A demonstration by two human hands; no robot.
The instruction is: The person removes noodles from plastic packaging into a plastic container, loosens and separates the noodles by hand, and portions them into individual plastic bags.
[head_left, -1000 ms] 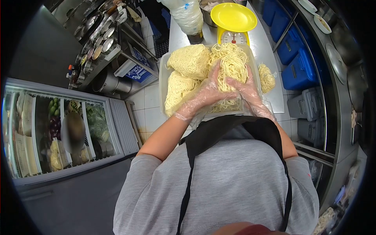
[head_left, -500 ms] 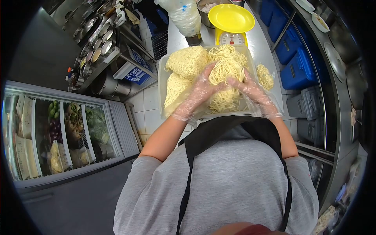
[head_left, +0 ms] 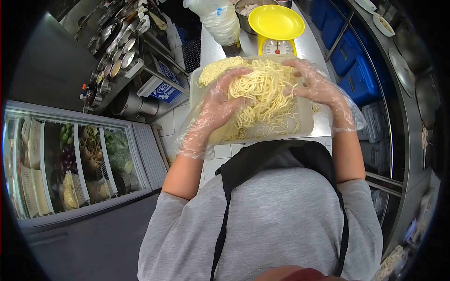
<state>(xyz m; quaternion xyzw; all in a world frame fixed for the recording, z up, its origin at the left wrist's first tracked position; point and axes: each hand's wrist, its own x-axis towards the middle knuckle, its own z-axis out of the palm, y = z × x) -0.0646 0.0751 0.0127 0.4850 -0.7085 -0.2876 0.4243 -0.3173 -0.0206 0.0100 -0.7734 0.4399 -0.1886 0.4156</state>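
Both my hands wear clear plastic gloves. My left hand (head_left: 219,99) is curled around the left side of a loose bunch of yellow noodles (head_left: 262,91), fingers above and thumb below. At the bunch's right edge is my right hand (head_left: 321,86), its fingers and thumb spread apart, the tips close to or touching some strands. The bunch is over a translucent plastic tub (head_left: 305,117). Compact noodle blocks (head_left: 218,70) lie in the tub's left part, partly hidden by my left hand. Loose strands (head_left: 283,126) lie on the tub's bottom.
A yellow dial scale (head_left: 277,44) with a round pan stands behind the tub on the steel table (head_left: 311,51). Beside it are a roll of plastic bags (head_left: 218,23) and a metal pot (head_left: 244,18). An open-topped chiller (head_left: 136,154) is at left, blue bins (head_left: 358,77) at right.
My hands have moved apart, left hand leftward and right hand rightward. The noodle bunch has spread wider and lower across the tub. The tub now covers most of the noodle portion at right.
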